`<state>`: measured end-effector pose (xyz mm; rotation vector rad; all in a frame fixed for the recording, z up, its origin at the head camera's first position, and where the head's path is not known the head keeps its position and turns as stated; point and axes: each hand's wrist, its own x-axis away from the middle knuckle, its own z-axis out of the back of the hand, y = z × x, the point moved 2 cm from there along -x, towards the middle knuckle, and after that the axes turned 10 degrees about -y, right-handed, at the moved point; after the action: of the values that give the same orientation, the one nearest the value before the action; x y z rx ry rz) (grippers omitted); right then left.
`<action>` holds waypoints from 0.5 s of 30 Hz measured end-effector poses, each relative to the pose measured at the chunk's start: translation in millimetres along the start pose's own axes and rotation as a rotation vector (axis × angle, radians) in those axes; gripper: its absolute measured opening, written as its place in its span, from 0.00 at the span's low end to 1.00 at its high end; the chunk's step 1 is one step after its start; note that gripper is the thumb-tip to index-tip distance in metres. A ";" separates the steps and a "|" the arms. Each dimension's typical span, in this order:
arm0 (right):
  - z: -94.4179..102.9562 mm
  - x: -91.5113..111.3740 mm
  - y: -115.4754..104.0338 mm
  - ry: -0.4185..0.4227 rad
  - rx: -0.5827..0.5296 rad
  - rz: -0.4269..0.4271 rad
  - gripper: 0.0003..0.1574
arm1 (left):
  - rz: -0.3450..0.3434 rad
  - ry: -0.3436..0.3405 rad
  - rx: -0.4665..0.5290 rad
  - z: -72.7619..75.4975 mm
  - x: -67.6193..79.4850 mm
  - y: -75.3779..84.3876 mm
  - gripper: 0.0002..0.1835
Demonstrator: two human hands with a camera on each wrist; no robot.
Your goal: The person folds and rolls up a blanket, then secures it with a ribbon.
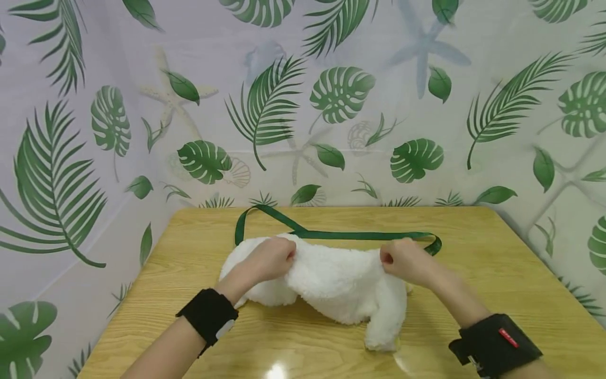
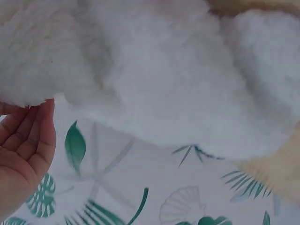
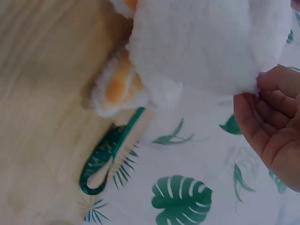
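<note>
A white fluffy plush piece [image 1: 331, 273] hangs in folds over the wooden table, pinched along its upper edge by both hands. My left hand [image 1: 272, 258] grips it left of the middle, its fingertips sunk in the pile. At the right end my right hand [image 1: 409, 260] pinches the same edge. A stubby leg-like part [image 1: 385, 323] droops at the front right. In the right wrist view, orange patches [image 3: 115, 89] show on the plush's lower ends. Behind it lies a dark green ribbon strap [image 1: 360, 235], looped at both ends and partly hidden by the plush.
The wooden table [image 1: 156, 316] reaches back to a wall covering [image 1: 293, 131] printed with green leaves, starfish and shells. The covering also rises along the left and right sides. Each wrist wears a black band [image 1: 208, 318].
</note>
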<state>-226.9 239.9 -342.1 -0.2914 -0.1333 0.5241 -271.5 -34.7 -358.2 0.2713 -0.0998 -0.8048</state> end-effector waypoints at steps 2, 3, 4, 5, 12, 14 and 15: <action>-22.6 -0.9 2.9 -0.069 -0.008 -0.004 0.13 | -0.007 -0.049 -0.012 -24.1 -1.6 -0.3 0.15; -33.7 -1.8 3.8 -0.081 -0.002 -0.004 0.15 | -0.010 -0.066 -0.018 -34.3 -1.5 0.6 0.15; -43.7 -2.3 4.1 -0.090 0.002 -0.003 0.17 | -0.013 -0.079 -0.030 -43.5 -1.6 1.2 0.15; -53.2 -2.4 4.8 -0.091 0.000 0.002 0.19 | -0.020 -0.091 -0.051 -51.5 -1.4 2.0 0.15; -70.0 2.7 9.5 -0.033 -0.033 -0.031 0.18 | -0.037 -0.033 -0.069 -60.8 5.7 1.8 0.11; -56.7 9.3 10.7 0.035 -0.055 -0.051 0.09 | 0.021 0.026 0.011 -44.6 15.4 -5.6 0.07; -48.5 14.0 11.2 0.073 -0.061 -0.067 0.04 | 0.060 0.056 0.051 -35.2 21.8 -11.5 0.05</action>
<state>-210.5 244.6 -390.9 -0.3642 -0.0876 0.4432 -257.8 -51.0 -395.5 0.3374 -0.0753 -0.7349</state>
